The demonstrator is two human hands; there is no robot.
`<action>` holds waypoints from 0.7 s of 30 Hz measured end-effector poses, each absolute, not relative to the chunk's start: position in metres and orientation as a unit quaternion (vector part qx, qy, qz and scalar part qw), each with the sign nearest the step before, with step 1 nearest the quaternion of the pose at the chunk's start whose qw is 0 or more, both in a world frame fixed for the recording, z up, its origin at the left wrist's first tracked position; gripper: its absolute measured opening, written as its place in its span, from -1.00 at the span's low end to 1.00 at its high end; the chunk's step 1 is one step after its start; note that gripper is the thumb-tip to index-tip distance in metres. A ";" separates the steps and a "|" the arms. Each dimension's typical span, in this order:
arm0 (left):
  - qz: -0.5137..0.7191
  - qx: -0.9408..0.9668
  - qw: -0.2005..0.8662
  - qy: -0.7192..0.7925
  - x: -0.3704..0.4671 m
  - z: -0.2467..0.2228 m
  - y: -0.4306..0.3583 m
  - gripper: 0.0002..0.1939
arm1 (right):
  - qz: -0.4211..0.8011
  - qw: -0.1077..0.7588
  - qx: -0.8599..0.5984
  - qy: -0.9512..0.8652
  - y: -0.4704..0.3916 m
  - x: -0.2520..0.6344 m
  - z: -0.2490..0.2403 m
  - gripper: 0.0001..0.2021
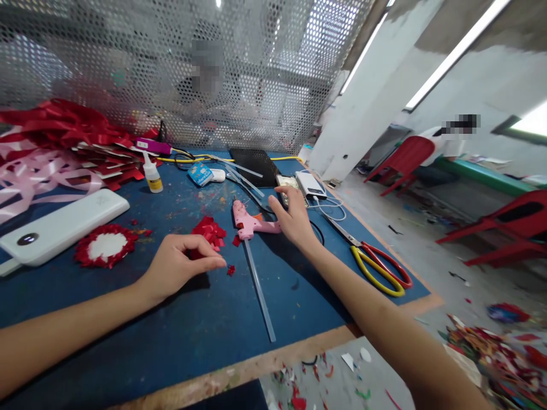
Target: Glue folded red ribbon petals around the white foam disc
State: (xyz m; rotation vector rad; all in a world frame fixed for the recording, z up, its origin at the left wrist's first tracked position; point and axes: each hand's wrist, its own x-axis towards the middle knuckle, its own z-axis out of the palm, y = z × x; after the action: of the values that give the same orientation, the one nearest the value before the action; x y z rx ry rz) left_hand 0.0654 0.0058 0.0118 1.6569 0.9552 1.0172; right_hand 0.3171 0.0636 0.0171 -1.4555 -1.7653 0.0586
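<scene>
On the blue table, a pink glue gun (248, 222) lies with a clear glue stick (260, 290) sticking out toward the front edge. My right hand (294, 216) is over the end of its handle, fingers apart, near a phone (287, 183); nothing shows in its grasp. My left hand (183, 265) is beside a bunch of red ribbon pieces (210, 230), thumb and fingertips pinched together; anything between them is too small to make out. A tiny red scrap (231, 270) lies just right of the fingertips. Farther left sits a white disc with a red ruffled border (106, 246).
Scissors (376, 265) and a power bank (310, 185) lie at right. At left are a long white device (64, 228), a glue bottle (152, 173) and heaped ribbons (55, 131). Perforated metal (171, 74) stands behind. A person (444, 139) sits far right.
</scene>
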 end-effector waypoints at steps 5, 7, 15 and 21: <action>0.441 0.627 0.467 0.441 0.066 0.014 0.008 -0.86 | 0.019 0.434 -0.550 -0.713 0.061 0.315 0.020 -0.78; 0.437 0.620 0.478 0.442 0.066 0.013 0.010 -0.83 | 0.027 0.431 -0.538 -0.724 0.059 0.314 0.021 -0.77; 0.399 0.640 0.495 0.431 0.068 0.011 0.008 -0.86 | 0.037 0.264 -0.388 -0.882 0.046 0.304 0.025 -0.73; 0.402 0.635 0.507 0.422 0.067 0.013 0.009 -0.87 | 0.005 0.243 -0.391 -0.887 0.046 0.303 0.023 -0.70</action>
State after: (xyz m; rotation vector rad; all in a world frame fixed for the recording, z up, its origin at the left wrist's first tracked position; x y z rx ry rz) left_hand 0.0671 0.0086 0.0133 1.5297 1.0184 0.9685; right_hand 0.3027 0.0455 0.0230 -1.0697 -2.4250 0.0135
